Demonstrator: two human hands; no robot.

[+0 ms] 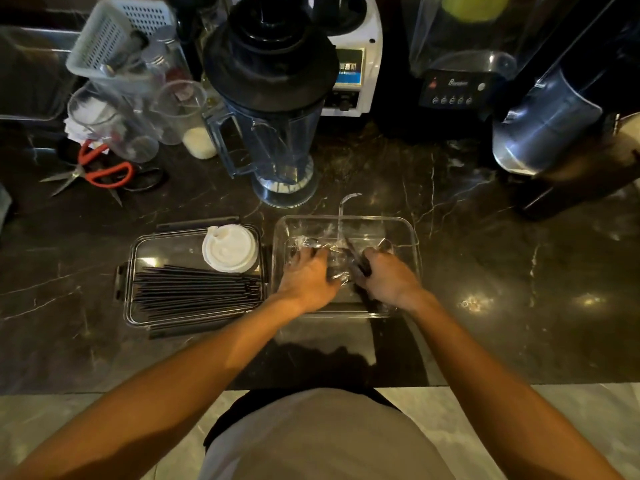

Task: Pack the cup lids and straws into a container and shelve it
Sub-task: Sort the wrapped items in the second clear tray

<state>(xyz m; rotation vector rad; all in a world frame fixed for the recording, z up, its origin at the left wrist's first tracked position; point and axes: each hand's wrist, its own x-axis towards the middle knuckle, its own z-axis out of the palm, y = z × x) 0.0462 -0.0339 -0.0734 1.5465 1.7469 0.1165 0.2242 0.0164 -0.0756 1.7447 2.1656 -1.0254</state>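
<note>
Nearest the camera: the person's torso in a light shirt (322, 441), with both bare forearms reaching forward over the near edge of the dark marbled worktop (485, 271).

Surroundings: at the far side stand a blender jug with a black lid (270, 98), a white appliance base (353, 64) behind it, and a second black blender base (453, 88) to the right. At far left lie red-handled scissors (100, 169), clear measuring cups (114, 123) and a tipped white perforated basket (114, 39). None of these stand between the hands and the containers.

Task items: a clear flat tray (133, 306) at near left holds a row of black straws (197, 289) laid lengthwise, and a stack of white cup lids (230, 248) rests at its far right corner. Just to its right sits a clear deep container (412, 233).

Hands: the left hand (306, 277) and right hand (389, 277) are both inside the clear container, fingers curled around crinkled clear plastic wrap (337, 258). The right hand also appears to pinch a dark, thin item; what it is cannot be determined. The straws and lids lie left of the left hand, apart from it.
</note>
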